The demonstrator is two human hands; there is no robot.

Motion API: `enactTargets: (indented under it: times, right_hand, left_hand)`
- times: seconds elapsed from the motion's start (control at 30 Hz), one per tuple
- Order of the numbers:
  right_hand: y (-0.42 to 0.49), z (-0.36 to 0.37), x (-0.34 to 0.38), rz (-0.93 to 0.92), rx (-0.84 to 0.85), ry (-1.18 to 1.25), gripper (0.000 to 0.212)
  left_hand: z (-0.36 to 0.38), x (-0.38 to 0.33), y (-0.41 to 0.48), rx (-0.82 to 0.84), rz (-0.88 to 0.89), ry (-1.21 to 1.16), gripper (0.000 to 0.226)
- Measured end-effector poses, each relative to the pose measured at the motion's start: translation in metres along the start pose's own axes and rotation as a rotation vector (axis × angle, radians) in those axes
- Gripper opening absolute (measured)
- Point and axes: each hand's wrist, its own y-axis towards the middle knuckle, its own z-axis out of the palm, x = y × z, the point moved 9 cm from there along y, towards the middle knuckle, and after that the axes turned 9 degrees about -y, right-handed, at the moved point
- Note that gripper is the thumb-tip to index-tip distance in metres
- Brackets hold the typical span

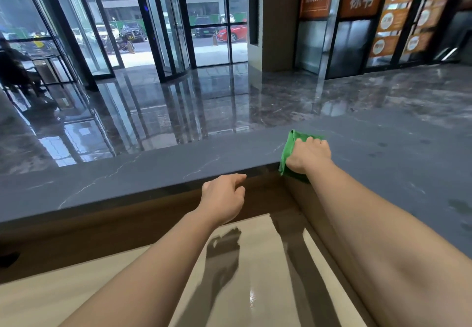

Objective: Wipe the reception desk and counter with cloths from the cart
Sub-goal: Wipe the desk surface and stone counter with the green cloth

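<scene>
— What's just left of centre?
— The left hand, fingers loosely curled, holding nothing, fingertips by the near edge of the dark grey counter, above the pale desk.
— And further right?
— The right hand grips a green cloth, pressing it onto the counter at its inner corner, right of centre.
</scene>
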Motion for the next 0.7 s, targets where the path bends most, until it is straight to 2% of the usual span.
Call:
enactTargets:
  times: [0.2,0.37,0.5,0.63,0.7]
  right_hand:
    - [0.006,-0.007,-0.015,0.038,0.013,-0.004,0.039]
    - [0.013,0.003,-0.025,0.004,0.113,0.067,0.053]
    - [0.014,0.006,-0.025,-0.022,0.160,0.062,0.055]
    - [0.011,0.008,-0.027,-0.054,0.196,0.075,0.035]
    - [0.009,0.009,-0.030,-0.068,0.225,0.109,0.034]
  left_hand:
    - [0.013,-0.003,0.003,0.014,-0.013,0.009,0.040]
    - [0.017,-0.009,-0.002,0.000,-0.028,-0.003,0.039]
    - [0.016,-0.024,-0.013,0.006,-0.012,0.006,0.039]
    - [-0.001,-0.042,-0.026,-0.026,0.028,0.035,0.039]
    - [-0.011,-0.047,-0.033,-0.048,0.038,0.027,0.039]
